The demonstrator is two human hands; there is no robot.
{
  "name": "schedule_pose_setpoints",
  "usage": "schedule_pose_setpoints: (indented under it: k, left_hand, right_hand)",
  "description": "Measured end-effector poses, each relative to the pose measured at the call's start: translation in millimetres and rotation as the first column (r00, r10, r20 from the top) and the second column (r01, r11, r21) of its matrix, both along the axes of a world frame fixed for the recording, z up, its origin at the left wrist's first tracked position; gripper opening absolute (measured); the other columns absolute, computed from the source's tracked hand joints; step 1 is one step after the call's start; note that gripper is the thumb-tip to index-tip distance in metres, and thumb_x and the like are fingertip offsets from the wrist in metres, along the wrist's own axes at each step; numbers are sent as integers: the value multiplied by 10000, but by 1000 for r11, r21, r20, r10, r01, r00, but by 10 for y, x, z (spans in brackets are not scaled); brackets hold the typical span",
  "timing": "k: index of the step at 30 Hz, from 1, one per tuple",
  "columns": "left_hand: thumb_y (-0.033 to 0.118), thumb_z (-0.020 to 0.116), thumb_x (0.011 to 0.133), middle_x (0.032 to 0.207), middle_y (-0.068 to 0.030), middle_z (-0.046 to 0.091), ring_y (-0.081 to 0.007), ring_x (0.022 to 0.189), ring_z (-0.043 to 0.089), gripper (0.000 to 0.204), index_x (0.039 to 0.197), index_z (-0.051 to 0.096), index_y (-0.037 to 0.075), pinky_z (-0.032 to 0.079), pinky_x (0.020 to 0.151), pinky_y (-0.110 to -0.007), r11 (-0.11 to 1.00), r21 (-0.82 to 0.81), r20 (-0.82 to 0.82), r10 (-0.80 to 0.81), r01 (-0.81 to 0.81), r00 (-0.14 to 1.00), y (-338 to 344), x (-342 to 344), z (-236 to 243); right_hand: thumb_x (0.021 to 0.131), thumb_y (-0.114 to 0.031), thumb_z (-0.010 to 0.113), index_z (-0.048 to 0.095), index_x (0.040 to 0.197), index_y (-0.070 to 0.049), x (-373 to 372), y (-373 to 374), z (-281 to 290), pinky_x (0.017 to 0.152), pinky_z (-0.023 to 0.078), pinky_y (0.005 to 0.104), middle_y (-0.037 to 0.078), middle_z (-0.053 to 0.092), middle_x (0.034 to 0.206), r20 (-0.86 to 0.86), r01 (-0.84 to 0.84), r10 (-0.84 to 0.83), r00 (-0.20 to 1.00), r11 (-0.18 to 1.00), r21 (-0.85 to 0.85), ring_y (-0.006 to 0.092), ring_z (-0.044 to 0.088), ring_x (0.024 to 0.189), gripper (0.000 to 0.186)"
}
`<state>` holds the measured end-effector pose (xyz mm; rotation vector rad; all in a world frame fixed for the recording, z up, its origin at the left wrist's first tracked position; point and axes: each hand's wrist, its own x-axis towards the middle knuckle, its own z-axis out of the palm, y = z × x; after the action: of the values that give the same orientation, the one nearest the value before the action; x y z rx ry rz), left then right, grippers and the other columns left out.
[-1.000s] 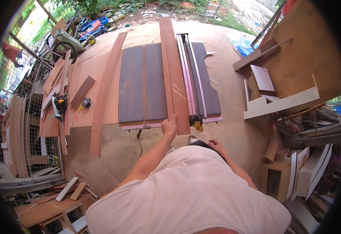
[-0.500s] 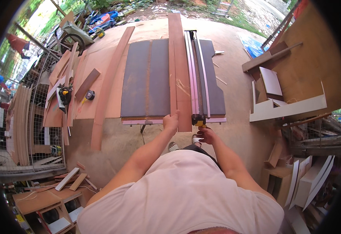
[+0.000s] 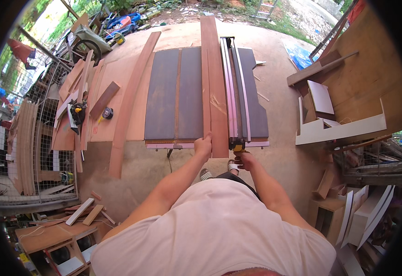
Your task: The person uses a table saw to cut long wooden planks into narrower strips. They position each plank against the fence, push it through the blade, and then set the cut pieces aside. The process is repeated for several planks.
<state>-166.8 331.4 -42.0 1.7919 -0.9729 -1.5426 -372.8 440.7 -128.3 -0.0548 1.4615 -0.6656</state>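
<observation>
A long reddish-brown wooden board [image 3: 219,124] lies lengthwise on a dark-topped table [image 3: 162,92], its near end jutting past the front edge. A line runs along its length; I cannot tell whether this is a seam or a cut. My left hand [image 3: 203,147] is closed on the board's left side by the near end, thumb on top. Along the right side runs a metal rail fence [image 3: 231,96] with a black and yellow end clamp [image 3: 237,146]. My right hand [image 3: 247,160] is at this clamp, fingers curled beneath it and partly hidden.
Another long board [image 3: 134,106] lies to the left, near a tape measure [image 3: 107,112] and a power saw [image 3: 77,115] among wood offcuts. A wire mesh fence [image 3: 49,152] stands farther left. White and brown panels [image 3: 343,129] are stacked at right. Cabinets [image 3: 49,239] sit lower left.
The whole view has shifted very slightly. My left hand stays on the board, and my right hand stays at the clamp with its fingers a little differently set.
</observation>
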Motion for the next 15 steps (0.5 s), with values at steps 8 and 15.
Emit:
schedule_pose_setpoints:
  k: [8, 15]
  left_hand:
    - [440, 618, 892, 775, -184, 674, -235, 732, 633, 529, 823, 669, -82, 468, 674, -377, 998, 5, 128, -56, 55, 990, 1, 27, 60]
    - [455, 586, 911, 739, -180, 649, -255, 689, 593, 545, 807, 653, -76, 457, 668, -391, 999, -27, 141, -26, 30, 990, 14, 46, 24]
  right_hand:
    - [839, -311, 669, 579, 935, -194, 131, -8, 117, 749, 420, 399, -41, 526, 806, -87, -8, 8, 996, 1000, -1, 169, 554, 798, 176]
    - [822, -321, 696, 591, 924, -159, 149, -37, 158, 643, 413, 413, -9, 553, 759, -144, -43, 42, 989, 999, -3, 164, 565, 679, 219]
